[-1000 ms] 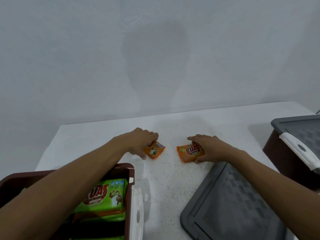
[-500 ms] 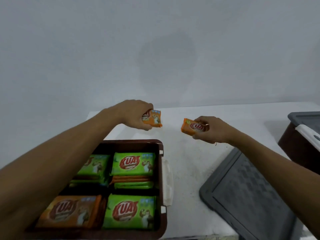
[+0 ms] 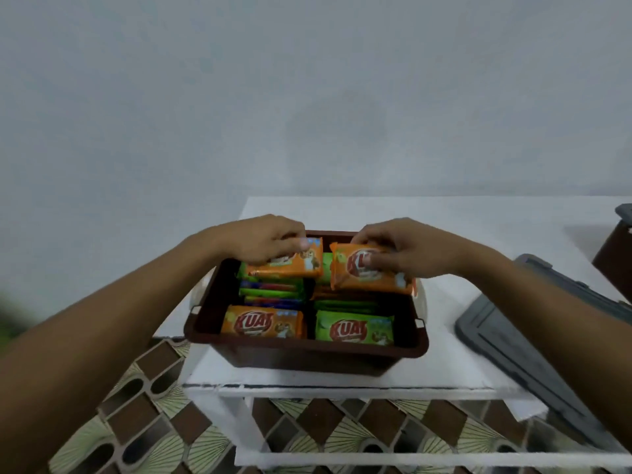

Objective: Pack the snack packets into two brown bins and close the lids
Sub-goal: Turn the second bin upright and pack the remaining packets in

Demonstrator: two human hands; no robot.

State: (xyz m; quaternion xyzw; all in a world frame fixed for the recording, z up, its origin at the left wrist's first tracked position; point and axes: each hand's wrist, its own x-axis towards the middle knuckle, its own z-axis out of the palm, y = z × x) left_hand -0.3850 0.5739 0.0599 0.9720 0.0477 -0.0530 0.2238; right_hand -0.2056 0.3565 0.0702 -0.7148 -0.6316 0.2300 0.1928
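Observation:
An open brown bin stands on the white table, filled with stacked green and orange snack packets. My left hand grips an orange packet over the bin's far left stack. My right hand pinches another orange packet above the far right stack. An orange packet and a green packet lie on top at the near side. The grey lid lies loose on the table to the right.
A second brown bin with its grey lid on shows at the far right edge. The table's near edge sits just below the open bin. Patterned floor tiles lie below. A plain wall rises behind.
Both hands lifted an orange packet each off the table and carried them back over the open bin. My view has swung down and left, centring the bin.

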